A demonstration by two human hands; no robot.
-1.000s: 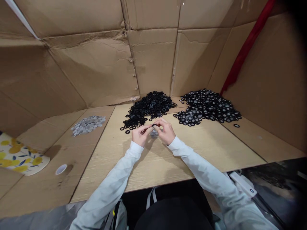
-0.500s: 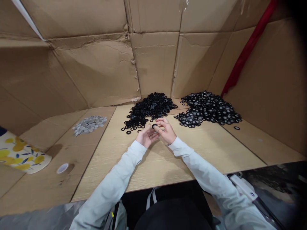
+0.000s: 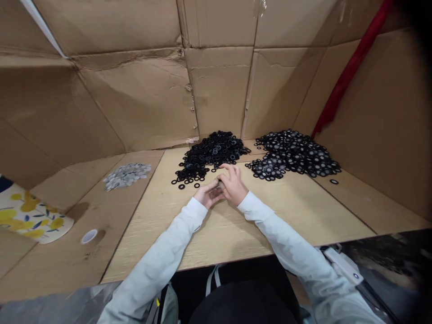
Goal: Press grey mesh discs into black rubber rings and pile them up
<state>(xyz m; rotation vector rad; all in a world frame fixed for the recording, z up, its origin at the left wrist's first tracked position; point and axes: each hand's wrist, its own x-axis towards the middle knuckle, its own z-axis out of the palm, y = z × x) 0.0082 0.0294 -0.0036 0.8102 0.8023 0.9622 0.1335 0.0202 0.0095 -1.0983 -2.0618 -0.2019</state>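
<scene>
Though unclear whether clamped on anything, left hand (image 3: 209,194) and right hand (image 3: 232,183) together at the fingertips, palms down, black washers (image 3: 211,150) at twelve o'clock.

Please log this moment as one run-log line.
left hand: touching right hand | held item: unclear | nearest: black washer pile

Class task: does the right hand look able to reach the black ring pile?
Likely yes: the right hand sits just before the black ring pile, with no obstacle between them.
</scene>
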